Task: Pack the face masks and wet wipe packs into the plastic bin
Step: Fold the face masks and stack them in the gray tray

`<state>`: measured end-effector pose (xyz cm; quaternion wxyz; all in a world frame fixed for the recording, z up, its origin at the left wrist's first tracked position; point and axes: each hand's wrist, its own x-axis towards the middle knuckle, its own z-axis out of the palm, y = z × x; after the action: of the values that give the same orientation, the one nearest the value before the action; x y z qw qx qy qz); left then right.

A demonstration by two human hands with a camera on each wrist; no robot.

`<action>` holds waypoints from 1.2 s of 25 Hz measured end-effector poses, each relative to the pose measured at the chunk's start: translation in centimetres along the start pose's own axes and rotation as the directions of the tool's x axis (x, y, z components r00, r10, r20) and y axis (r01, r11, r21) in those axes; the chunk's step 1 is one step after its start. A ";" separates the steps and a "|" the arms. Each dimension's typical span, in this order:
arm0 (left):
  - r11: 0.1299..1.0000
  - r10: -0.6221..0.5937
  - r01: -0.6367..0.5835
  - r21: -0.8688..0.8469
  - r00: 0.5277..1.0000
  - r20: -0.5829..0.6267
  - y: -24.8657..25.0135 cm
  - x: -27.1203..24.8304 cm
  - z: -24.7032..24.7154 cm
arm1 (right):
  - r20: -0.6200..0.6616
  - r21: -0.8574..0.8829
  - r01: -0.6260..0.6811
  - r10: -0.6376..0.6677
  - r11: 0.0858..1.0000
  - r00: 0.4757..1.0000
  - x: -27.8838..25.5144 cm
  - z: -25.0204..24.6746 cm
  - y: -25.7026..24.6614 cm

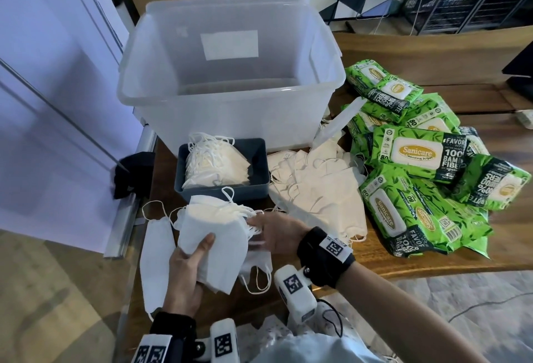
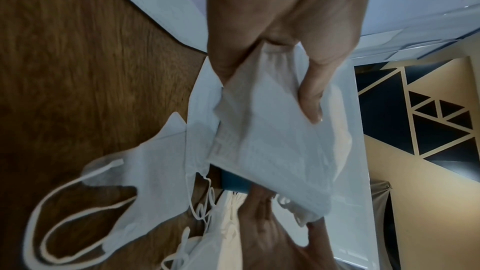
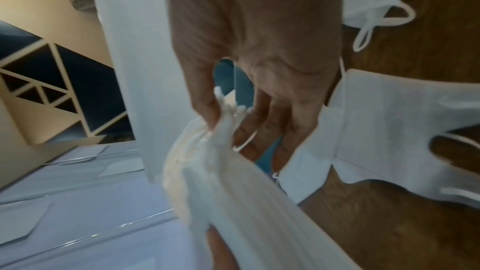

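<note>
My left hand (image 1: 187, 264) grips a thick stack of white face masks (image 1: 213, 235) above the table's near edge, thumb on top (image 2: 267, 89). My right hand (image 1: 274, 232) pinches the ear-loop end of the same stack (image 3: 233, 192) between thumb and fingers (image 3: 233, 122). The clear plastic bin (image 1: 230, 97) stands behind, with no items showing inside. A blue tray (image 1: 219, 192) in front of it holds more masks. Loose cream masks (image 1: 317, 189) are piled to the right. Green wet wipe packs (image 1: 418, 155) are heaped at the far right.
A single mask (image 1: 157, 258) lies flat on the wooden table left of the stack, and another (image 1: 256, 267) lies under my hands. A white wall panel and metal rail run along the table's left side. A black object (image 1: 132, 172) sits at the table's left edge.
</note>
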<state>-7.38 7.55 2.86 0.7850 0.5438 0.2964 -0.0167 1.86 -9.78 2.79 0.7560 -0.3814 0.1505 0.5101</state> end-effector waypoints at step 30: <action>0.987 -0.133 0.134 0.085 0.991 -0.017 0.0 -0.8 -1.2 | 0.584 -0.795 0.357 -0.458 -0.491 0.670 0.5 0.2 -2.4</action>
<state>-8.57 8.37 2.94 0.7564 0.5559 0.3355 -0.0790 4.17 -9.74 3.68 0.2914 -0.8464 -0.4426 0.0528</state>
